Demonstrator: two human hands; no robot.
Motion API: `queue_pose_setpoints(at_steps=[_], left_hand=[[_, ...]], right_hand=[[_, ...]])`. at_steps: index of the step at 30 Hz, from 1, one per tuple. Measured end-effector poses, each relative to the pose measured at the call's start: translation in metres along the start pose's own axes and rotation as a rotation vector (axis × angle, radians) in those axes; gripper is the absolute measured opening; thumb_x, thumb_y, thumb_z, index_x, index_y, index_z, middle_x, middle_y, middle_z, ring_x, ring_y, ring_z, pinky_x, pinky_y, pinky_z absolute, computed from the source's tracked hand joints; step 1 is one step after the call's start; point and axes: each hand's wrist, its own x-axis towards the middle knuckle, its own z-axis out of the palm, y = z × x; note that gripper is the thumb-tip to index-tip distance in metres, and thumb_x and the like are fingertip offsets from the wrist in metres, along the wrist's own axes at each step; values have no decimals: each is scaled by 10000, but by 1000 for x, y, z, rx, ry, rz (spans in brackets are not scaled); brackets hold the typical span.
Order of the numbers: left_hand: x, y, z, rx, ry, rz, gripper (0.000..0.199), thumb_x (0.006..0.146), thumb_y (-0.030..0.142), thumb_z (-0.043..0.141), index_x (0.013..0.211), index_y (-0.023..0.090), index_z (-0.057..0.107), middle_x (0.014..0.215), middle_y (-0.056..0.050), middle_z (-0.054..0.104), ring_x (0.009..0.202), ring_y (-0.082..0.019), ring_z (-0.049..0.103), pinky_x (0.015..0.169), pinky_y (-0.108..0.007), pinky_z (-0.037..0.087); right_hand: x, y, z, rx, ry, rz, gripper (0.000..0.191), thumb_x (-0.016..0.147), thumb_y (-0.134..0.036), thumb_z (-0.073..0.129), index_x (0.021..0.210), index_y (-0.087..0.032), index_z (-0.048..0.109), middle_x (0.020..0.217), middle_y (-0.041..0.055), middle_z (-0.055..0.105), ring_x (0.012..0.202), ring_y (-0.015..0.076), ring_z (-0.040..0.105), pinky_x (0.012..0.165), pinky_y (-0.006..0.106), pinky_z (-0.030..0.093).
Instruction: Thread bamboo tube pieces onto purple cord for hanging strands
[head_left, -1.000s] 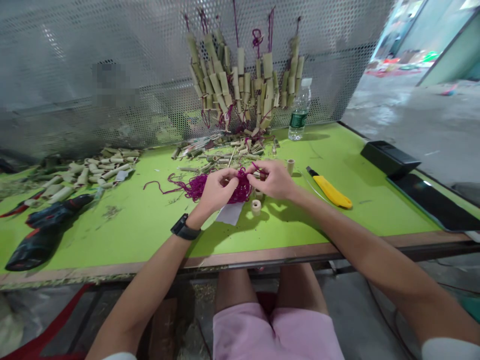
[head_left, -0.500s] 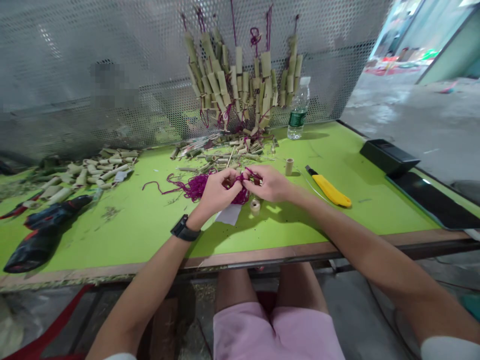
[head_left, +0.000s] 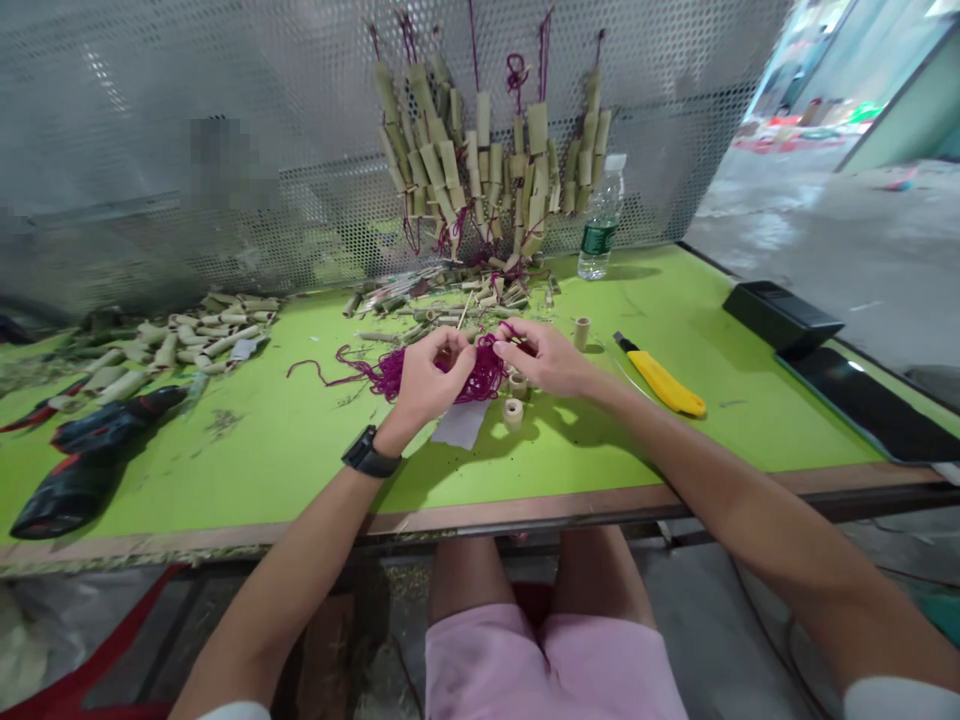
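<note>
My left hand [head_left: 433, 375] is closed in a pinch over a tangled heap of purple cord [head_left: 386, 376], with cord at its fingertips. A short gap to the right, my right hand [head_left: 543, 357] pinches a strand of the same cord, and a small loop stands above its fingers. Just below my right hand, a short bamboo ring [head_left: 513, 412] rests on the table, with another ring [head_left: 518, 384] close behind it. A scrap of pale paper [head_left: 459, 425] lies partly under the cord. Beyond my right hand stands a small bamboo tube [head_left: 581, 332].
Bamboo strands [head_left: 431, 140] hang on the perforated metal panel [head_left: 315, 120]. Cut bamboo pieces [head_left: 217, 330] and a power drill [head_left: 97, 445] lie left. A bottle [head_left: 601, 220], yellow utility knife [head_left: 664, 383], black box [head_left: 780, 315] and phone [head_left: 862, 400] are on the right.
My hands have drawn apart slightly, the right one moving a little rightward with its strand. More of the cord heap and a second bamboo ring now show between and below them.
</note>
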Motion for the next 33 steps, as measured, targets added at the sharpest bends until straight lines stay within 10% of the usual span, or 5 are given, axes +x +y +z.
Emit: queue_pose_setpoints(at_steps=[22, 33], left_hand=[[2, -5, 7, -31, 80, -122, 166, 824, 234, 632, 728, 185, 759, 682, -8, 729, 623, -162, 619, 627, -279, 511], [0, 0, 9, -255, -123, -154, 218, 890, 385, 786, 950, 178, 757, 910, -58, 770, 775, -167, 668, 684, -263, 533]], right_hand=[[4, 7, 8, -37, 184, -113, 288, 1103, -323, 548, 835, -233, 496, 699, -30, 493, 585, 128, 381, 547, 303, 284], [3, 5, 8, -44, 164, -134, 281, 1087, -343, 581, 839, -228, 516, 715, -29, 485, 641, 143, 402, 598, 317, 301]])
